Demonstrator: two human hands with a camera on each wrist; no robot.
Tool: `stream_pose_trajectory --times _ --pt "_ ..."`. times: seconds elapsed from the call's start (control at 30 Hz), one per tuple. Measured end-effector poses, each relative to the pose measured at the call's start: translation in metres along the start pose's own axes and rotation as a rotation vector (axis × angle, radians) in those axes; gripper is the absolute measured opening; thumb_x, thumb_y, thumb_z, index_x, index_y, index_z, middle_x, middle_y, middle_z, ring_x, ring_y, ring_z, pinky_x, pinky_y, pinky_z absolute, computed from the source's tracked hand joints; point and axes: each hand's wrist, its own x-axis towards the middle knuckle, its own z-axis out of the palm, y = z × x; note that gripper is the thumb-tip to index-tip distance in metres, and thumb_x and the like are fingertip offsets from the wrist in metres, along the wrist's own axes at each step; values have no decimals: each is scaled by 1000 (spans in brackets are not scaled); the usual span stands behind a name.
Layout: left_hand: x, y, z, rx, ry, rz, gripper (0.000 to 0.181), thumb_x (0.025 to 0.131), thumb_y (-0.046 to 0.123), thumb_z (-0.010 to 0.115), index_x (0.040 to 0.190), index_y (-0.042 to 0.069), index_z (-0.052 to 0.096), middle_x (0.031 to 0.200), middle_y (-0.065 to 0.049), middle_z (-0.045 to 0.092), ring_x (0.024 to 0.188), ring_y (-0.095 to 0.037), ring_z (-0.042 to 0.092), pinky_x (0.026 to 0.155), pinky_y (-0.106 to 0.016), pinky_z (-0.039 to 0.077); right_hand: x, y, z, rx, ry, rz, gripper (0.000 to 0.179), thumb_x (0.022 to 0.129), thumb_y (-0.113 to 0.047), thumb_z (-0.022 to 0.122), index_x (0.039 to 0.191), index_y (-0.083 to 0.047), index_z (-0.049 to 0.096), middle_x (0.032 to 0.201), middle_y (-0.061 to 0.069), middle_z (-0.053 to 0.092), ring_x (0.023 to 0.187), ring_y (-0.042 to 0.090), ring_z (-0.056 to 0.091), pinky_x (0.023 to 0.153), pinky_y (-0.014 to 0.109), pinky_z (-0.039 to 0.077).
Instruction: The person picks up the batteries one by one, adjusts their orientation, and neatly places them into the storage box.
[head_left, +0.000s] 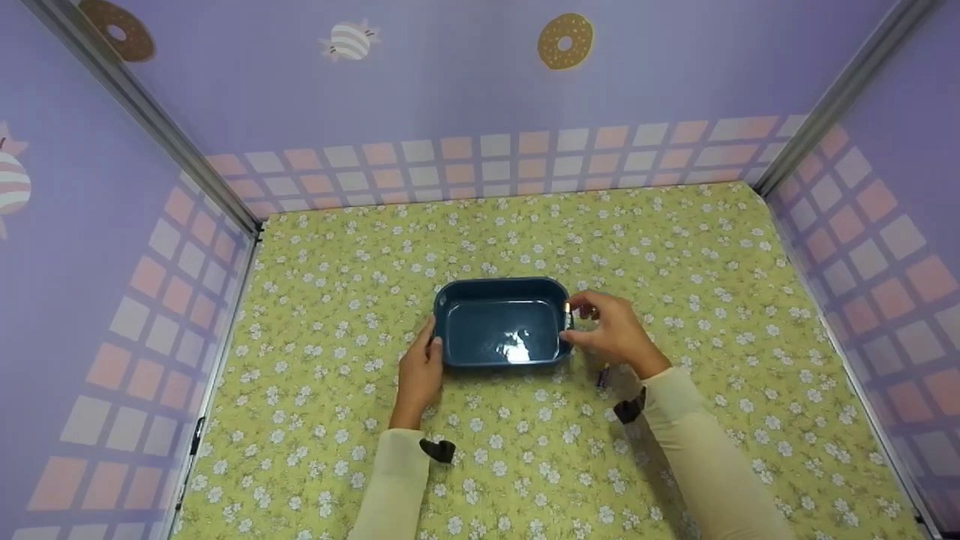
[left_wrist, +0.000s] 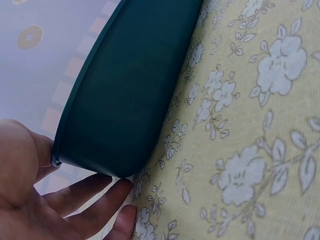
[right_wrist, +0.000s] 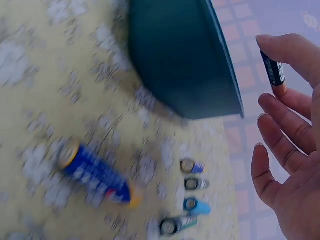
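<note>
My left hand (head_left: 421, 371), fingers straight, touches the left end of the bin (head_left: 472, 330), likely to steady it | my right hand (head_left: 613, 328) pinches a battery (right_wrist: 274, 70) end to end near the bin's right rim, presumably for control | bin midway between the left and right edges of the counter (head_left: 315, 442)

A black, copper-tipped battery (right_wrist: 273, 71) is pinched near the right end of a teal bin (head_left: 480, 330).

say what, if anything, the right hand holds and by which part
A black battery with a copper-coloured end, pinched by its two ends in the right hand.
</note>
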Motion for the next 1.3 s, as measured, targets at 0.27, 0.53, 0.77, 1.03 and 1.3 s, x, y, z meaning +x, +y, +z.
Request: stream_pose_trajectory --times 0.27,0.53,0.77,1.03,1.3 --pt "-1 -2 1 18 8 8 51 112 30 42 162 29 32 68 1 47 55 -15 38 62 -35 39 22 -15 17 42 -45 -31 50 80 -35 89 121 -14 70 112 9 71 101 34 66 84 50 53" --pt "0 -2 0 24 10 6 51 112 33 41 162 30 31 69 0 48 55 -15 39 61 -35 38 44 -31 36 110 -84 -71 50 80 -31 90 121 -11 70 117 0 71 112 27 69 95 48 55" --pt "0 -2 1 18 8 -3 51 112 33 41 162 31 31 73 -5 52 55 -16 40 62 -35 39 63 -45 46 134 -102 -145 54 79 -38 90 121 -9 70 111 6 72 103 38 69 90 57 54" --pt "-1 1 1 3 8 -38 51 112 33 42 162 32 32 152 -9 54 120 -30 64 91 -50 51 82 -56 66 104 -119 -222 54 79 -41 89 120 -10 72 108 4 72 95 30 69 84 45 56" --pt "0 -2 2 20 6 -38 51 112 36 40 161 34 30 137 -10 64 93 -24 63 83 -44 48 94 -66 88 122 -129 -217 56 80 -41 88 123 -10 71 109 1 71 92 19 65 83 38 54"
